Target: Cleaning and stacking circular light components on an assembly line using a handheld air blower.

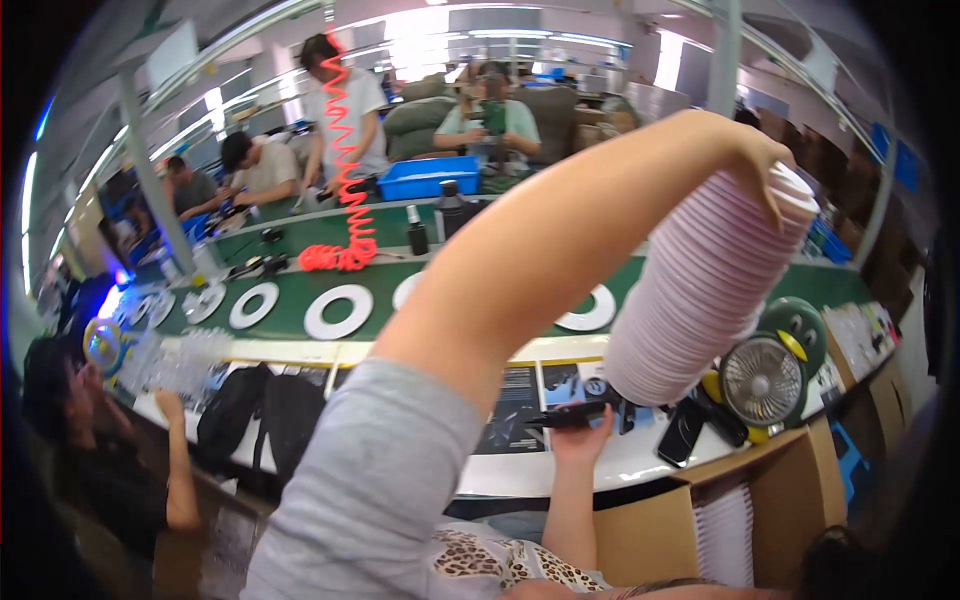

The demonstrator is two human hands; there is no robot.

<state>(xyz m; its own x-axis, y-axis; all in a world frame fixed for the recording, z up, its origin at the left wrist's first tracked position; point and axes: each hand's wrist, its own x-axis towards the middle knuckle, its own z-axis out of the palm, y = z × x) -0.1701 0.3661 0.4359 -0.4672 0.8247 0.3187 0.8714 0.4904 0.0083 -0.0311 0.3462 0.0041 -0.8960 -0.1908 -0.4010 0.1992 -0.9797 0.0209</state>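
My left arm, in a grey sleeve, stretches up and across to the right. Its hand (762, 165) is closed over the upper end of a tall, tilted stack of white rings (695, 290), with some fingers hidden behind the rim. Below the stack's lower end, my right hand (588, 432) is closed around a slim black object (572, 414) with a thin tip; its exact kind is unclear. Flat white rings, one of them at the left (338, 312), lie spaced along the green conveyor belt (385, 322) beyond my arm.
A fan with a green penguin-like body (764, 380) and a phone (681, 432) stand right on the white bench edge. An open cardboard box (640, 535) holds more stacked rings. A black bag (290, 415) lies left. A red coiled hose (345, 150) hangs ahead; co-workers sit around.
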